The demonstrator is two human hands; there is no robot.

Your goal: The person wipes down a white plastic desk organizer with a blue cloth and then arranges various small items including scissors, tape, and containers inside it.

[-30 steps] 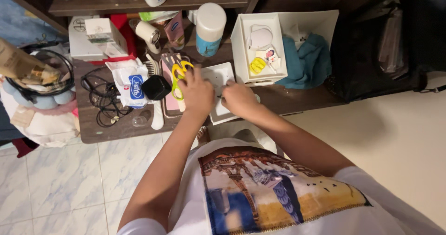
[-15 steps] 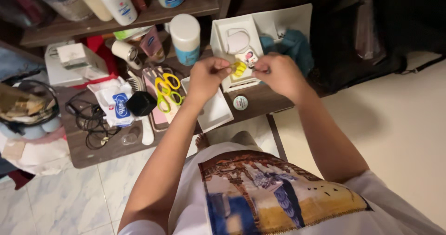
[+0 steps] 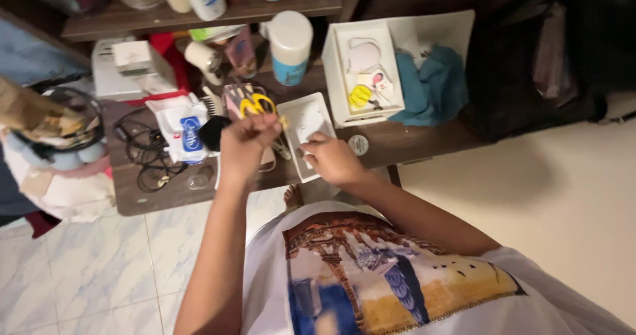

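Left hand (image 3: 246, 143) fisted, pinching small yellowish bit. Right hand (image 3: 331, 159) curled, fingertips on white tray (image 3: 311, 119). Tray at 1 o'clock from left hand, long axis 12-to-6; right hand nearer.

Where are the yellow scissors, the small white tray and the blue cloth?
scissors (image 3: 257, 104), head view, on a yellow handle loop
tray (image 3: 311, 119), head view, on its bare floor
cloth (image 3: 434, 90), head view, on its middle folds
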